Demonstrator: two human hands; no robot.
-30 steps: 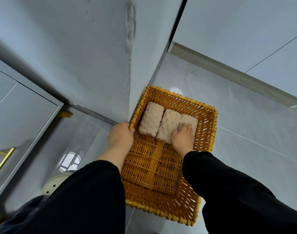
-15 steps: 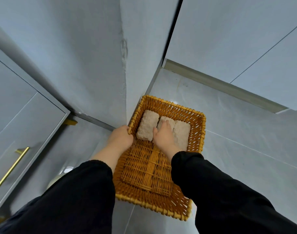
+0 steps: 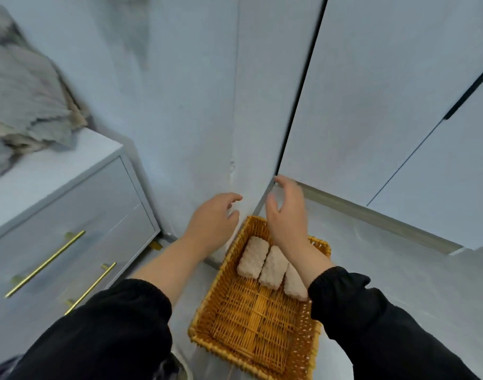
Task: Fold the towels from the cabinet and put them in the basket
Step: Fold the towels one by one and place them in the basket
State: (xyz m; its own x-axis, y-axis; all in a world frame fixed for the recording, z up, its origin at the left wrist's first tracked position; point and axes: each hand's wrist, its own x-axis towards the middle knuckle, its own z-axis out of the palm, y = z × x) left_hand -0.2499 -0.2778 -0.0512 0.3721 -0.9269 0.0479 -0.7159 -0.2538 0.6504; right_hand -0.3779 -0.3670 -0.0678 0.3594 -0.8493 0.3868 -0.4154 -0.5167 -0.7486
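A yellow wicker basket [image 3: 251, 333] sits on the grey floor by the wall corner. Three folded beige towels lie side by side at its far end: the left towel [image 3: 253, 256], the middle towel [image 3: 273, 267] and the right towel [image 3: 293, 283], which my right forearm partly hides. My left hand [image 3: 214, 218] hovers above the floor just left of the basket, fingers loosely curled, holding nothing. My right hand [image 3: 287, 212] is raised over the basket's far rim, fingers relaxed and empty.
A white cabinet [image 3: 70, 215] with gold bar handles [image 3: 45, 263] stands at left. A heap of grey and beige cloth [image 3: 23, 105] lies on its top. White wall panels and a metal baseboard [image 3: 377, 218] run behind the basket.
Both hands lifted out of the basket: the left let go of the rim, the right came off the towels. The view tilted up, bringing in the cabinet top and the cloth.
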